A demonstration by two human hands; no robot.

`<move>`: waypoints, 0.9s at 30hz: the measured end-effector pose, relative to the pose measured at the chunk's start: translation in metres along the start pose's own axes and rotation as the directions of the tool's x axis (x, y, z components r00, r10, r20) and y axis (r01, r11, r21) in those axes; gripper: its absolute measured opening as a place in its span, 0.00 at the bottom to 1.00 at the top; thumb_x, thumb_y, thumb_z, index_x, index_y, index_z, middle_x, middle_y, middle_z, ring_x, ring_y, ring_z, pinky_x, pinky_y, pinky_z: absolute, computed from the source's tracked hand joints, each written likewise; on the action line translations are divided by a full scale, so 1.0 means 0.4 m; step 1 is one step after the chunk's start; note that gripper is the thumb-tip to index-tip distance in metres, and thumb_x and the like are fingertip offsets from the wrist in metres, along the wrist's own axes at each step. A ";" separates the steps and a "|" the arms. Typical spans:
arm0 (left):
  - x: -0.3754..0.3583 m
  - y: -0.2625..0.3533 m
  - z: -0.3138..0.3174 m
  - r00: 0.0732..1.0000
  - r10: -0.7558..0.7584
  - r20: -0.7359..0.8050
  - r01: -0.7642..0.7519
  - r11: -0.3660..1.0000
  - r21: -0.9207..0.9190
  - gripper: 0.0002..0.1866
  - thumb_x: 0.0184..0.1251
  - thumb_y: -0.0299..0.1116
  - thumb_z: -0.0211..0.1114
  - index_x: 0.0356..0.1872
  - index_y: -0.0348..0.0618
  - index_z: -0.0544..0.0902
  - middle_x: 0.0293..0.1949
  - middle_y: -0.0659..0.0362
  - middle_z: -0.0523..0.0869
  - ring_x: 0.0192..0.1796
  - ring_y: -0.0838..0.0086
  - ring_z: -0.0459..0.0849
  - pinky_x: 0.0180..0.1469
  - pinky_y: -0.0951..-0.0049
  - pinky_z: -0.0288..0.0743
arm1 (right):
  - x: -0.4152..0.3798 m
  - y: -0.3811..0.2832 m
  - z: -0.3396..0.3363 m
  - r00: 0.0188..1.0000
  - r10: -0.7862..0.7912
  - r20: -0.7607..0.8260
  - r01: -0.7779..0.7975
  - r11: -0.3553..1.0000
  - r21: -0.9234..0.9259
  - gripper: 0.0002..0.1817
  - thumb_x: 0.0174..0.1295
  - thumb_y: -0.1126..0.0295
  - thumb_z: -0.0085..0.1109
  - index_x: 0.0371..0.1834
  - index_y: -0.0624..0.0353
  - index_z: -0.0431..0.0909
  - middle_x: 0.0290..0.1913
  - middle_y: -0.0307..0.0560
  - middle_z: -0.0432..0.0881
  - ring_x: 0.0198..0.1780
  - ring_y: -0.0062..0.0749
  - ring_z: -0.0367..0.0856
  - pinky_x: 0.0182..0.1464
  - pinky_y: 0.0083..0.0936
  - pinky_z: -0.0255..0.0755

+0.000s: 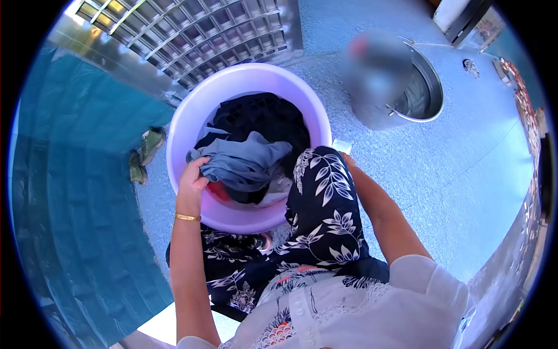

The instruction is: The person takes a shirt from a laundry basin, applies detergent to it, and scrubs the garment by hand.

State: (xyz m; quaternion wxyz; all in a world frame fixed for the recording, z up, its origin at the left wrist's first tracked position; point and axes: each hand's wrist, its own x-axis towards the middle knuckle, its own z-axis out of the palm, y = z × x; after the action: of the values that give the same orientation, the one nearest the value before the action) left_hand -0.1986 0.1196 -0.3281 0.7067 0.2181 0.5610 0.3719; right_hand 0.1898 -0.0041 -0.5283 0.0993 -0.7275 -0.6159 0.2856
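Note:
My left hand (195,174) is closed on the near left edge of a grey-blue cloth (244,160), thumb and fingers pinching its folds. The cloth lies bunched over dark clothes (264,113) inside a lilac plastic tub (250,74). Under its near side show a red piece of fabric (218,191) and a whitish one (278,191). My right hand (347,160) is beyond my raised knee, its fingers mostly hidden. Right beside it is a small white block-like thing (342,145); I cannot tell whether the hand grips it.
A metal bucket (372,119) stands beyond the tub to the right, partly blurred. Behind the tub is a metal grille door (192,41). Green shoes (145,152) lie by the teal tiled wall (81,192) at left. My knee, in patterned trousers (325,198), overlaps the tub's right rim.

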 end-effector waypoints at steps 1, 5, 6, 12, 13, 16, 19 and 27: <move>-0.010 -0.005 0.006 0.999 0.029 0.021 -0.029 1.000 0.004 0.13 0.50 0.19 0.54 0.40 0.36 0.72 0.38 0.52 0.78 0.41 0.63 0.78 0.43 0.64 0.74 | 0.032 0.042 0.058 0.998 0.003 -0.062 0.000 0.999 0.041 0.08 0.50 0.69 0.50 0.32 0.59 0.73 0.33 0.55 0.76 0.38 0.47 0.77 0.38 0.36 0.71; -0.018 -0.009 0.009 0.991 0.127 0.041 -0.131 0.984 0.122 0.15 0.49 0.15 0.54 0.41 0.35 0.71 0.38 0.53 0.78 0.41 0.64 0.78 0.44 0.66 0.74 | 0.056 0.036 0.077 0.999 0.044 -0.032 -0.044 0.999 -0.008 0.08 0.50 0.68 0.51 0.30 0.59 0.73 0.30 0.52 0.75 0.35 0.44 0.77 0.36 0.34 0.70; -0.024 -0.006 0.012 0.989 0.146 0.012 -0.146 0.982 0.117 0.15 0.49 0.15 0.54 0.41 0.35 0.71 0.38 0.53 0.78 0.41 0.64 0.78 0.44 0.66 0.74 | 0.062 0.027 0.081 0.999 0.052 -0.015 -0.052 0.998 -0.033 0.08 0.50 0.68 0.51 0.30 0.60 0.73 0.29 0.52 0.74 0.34 0.43 0.76 0.35 0.34 0.70; -0.030 -0.010 0.037 0.989 0.136 0.052 -0.139 0.988 0.066 0.16 0.50 0.15 0.52 0.43 0.36 0.72 0.42 0.54 0.77 0.43 0.66 0.78 0.47 0.68 0.72 | 0.059 0.012 0.081 0.993 0.121 0.003 -0.121 0.989 -0.081 0.08 0.49 0.67 0.53 0.27 0.60 0.73 0.23 0.48 0.73 0.30 0.39 0.76 0.31 0.30 0.69; -0.038 -0.012 0.050 0.979 0.188 0.077 -0.196 0.975 0.108 0.16 0.51 0.15 0.52 0.43 0.35 0.72 0.42 0.55 0.77 0.42 0.66 0.78 0.46 0.69 0.72 | 0.058 0.014 0.082 0.991 0.136 -0.003 -0.136 0.988 -0.079 0.08 0.49 0.67 0.54 0.26 0.60 0.73 0.22 0.48 0.73 0.30 0.38 0.76 0.31 0.30 0.69; -0.032 -0.025 0.049 0.956 0.287 0.062 -0.293 0.944 0.151 0.14 0.54 0.18 0.51 0.44 0.36 0.72 0.42 0.55 0.77 0.42 0.68 0.77 0.45 0.69 0.72 | 0.049 0.013 0.065 0.981 0.188 -0.054 -0.189 0.982 -0.007 0.08 0.48 0.66 0.55 0.25 0.60 0.73 0.20 0.46 0.72 0.28 0.36 0.75 0.29 0.28 0.68; -0.029 -0.019 0.055 0.945 0.327 -0.029 -0.323 0.942 0.087 0.12 0.60 0.24 0.51 0.44 0.37 0.72 0.42 0.55 0.77 0.43 0.68 0.77 0.45 0.67 0.72 | 0.037 0.001 -0.014 0.942 0.305 -0.143 -0.258 0.926 0.276 0.09 0.48 0.66 0.56 0.24 0.61 0.73 0.17 0.44 0.71 0.26 0.34 0.75 0.27 0.27 0.68; -0.129 0.074 0.158 0.986 0.168 -0.022 -0.161 0.892 -0.423 0.26 0.62 0.57 0.40 0.45 0.48 0.73 0.41 0.61 0.78 0.42 0.70 0.77 0.48 0.63 0.70 | 0.121 -0.250 -0.421 0.991 0.111 -0.071 0.063 0.067 0.996 0.05 0.52 0.72 0.55 0.32 0.59 0.72 0.24 0.35 0.71 0.24 0.20 0.69 0.25 0.19 0.64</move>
State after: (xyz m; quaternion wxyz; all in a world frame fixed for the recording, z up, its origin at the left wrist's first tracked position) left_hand -0.1512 0.1052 -0.2567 0.7074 0.1090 0.4411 0.5414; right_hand 0.2003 0.0989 -0.3553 0.6037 -0.4897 -0.2349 0.5836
